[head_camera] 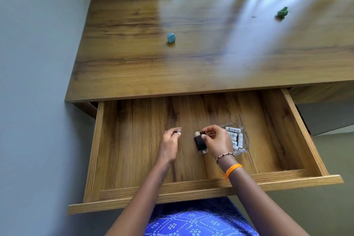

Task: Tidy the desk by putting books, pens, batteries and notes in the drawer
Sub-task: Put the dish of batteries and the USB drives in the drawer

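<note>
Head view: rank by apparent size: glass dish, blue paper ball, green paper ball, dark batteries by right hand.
1. glass dish
2. dark batteries
3. blue paper ball and green paper ball: look alike, and both lie farther from the camera, so unranked.

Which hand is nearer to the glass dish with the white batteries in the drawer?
Right. The right hand is directly beside the glass dish, overlapping its left rim. The left hand is farther left, beyond the dark batteries.
</note>
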